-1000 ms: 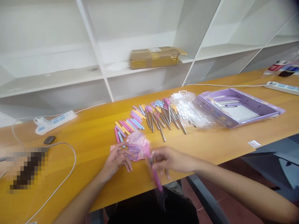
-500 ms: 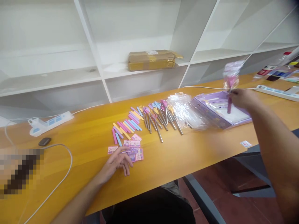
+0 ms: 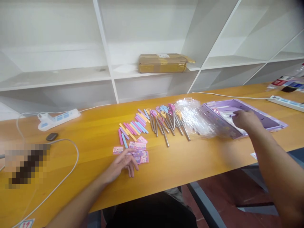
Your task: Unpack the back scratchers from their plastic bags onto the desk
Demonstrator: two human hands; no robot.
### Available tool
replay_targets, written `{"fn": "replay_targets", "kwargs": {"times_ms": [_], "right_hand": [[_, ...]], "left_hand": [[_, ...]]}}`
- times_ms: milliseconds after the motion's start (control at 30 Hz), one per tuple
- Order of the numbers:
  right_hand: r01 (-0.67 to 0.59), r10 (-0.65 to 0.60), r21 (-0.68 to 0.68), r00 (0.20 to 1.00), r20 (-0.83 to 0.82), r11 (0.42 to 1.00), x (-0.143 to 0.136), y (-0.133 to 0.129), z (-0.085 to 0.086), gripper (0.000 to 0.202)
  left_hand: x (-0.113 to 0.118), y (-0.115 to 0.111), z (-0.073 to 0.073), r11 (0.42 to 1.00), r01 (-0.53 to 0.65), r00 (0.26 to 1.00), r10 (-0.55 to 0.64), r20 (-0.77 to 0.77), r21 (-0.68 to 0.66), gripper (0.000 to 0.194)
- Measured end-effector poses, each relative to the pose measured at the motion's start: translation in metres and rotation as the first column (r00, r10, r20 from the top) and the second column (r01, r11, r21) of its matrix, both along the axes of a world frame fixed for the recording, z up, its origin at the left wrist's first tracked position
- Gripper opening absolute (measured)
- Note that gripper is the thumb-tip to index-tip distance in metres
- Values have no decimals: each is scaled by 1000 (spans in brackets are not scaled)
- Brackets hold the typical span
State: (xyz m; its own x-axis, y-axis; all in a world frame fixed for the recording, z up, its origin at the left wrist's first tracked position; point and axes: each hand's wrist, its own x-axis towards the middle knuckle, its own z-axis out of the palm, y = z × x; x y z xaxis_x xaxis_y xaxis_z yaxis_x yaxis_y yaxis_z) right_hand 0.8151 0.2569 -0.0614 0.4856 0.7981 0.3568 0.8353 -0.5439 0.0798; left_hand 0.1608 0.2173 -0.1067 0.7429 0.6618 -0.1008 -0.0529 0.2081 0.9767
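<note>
My left hand (image 3: 125, 163) rests on the near edge of a small pile of pink and purple printed cards (image 3: 143, 156), fingers loosely spread and gripping nothing. Over the purple box (image 3: 268, 118) is my right hand (image 3: 247, 121), its fingers curled closed. A pink back scratcher in clear wrap (image 3: 216, 110) lies low in the box, its handle end running toward those fingers, which partly hide it. Left of the box are clear plastic bags (image 3: 194, 117) and several back scratchers with metal rods (image 3: 166, 122). Coloured handle sleeves (image 3: 133, 126) lie in rows beyond the cards.
A taped carton (image 3: 163, 63) sits on the white shelf behind the table. Power strips stand at left (image 3: 59, 118) and right (image 3: 287, 103), with white cables. A dark small object (image 3: 51, 136) lies at left; bottles (image 3: 285, 83) lie at far right.
My right hand has lowered the wrapped pink back scratcher from above the purple box down into it. My left hand stays by the cards. The view has shifted slightly.
</note>
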Motion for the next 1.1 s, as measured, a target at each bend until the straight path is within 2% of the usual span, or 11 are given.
{"fn": "replay_targets", "kwargs": {"times_ms": [133, 233, 333, 433, 533, 633, 700, 800, 867, 933, 1100], "right_hand": [[-47, 66, 127, 987, -148, 991, -33, 12, 15, 32], [-141, 200, 241, 950, -242, 960, -85, 23, 34, 25], [-157, 219, 221, 931, -292, 963, -145, 37, 44, 26], [-122, 150, 101, 929, -339, 987, -197, 53, 31, 30], [-119, 130, 54, 914, -384, 991, -230, 68, 0, 34], [-137, 130, 11, 905, -406, 990, -242, 73, -30, 40], [-167, 145, -22, 907, -396, 986, -242, 72, -42, 46], [-207, 167, -69, 912, -374, 976, -237, 70, -48, 51], [-215, 162, -105, 913, -375, 971, -235, 69, -49, 51], [-207, 144, -129, 913, -381, 970, -233, 70, -49, 49], [-187, 123, -133, 914, -387, 973, -235, 72, -49, 45]], "left_hand": [[0, 0, 2, 1000, -10, 1000, 10, -4, 2, 43], [-1, 1, 1, 1000, -16, 1000, 16, 5, 14, 43], [-4, 3, -1, 994, -82, 997, 82, 2, 72, 37], [-10, 10, -6, 964, -235, 971, 238, -10, 123, 28], [-18, 22, -10, 908, -379, 922, 388, -15, 177, 23], [-28, 39, -10, 832, -467, 859, 507, -68, 298, 21], [-35, 51, -8, 753, -467, 793, 589, -157, 463, 19], [-41, 64, -5, 657, -247, 697, 631, -341, 712, 24], [-42, 68, -5, 651, -84, 663, 602, -446, 754, 32], [-41, 69, -6, 667, -8, 651, 569, -502, 745, 35], [-38, 69, -6, 652, -40, 627, 606, -489, 757, 32]]}}
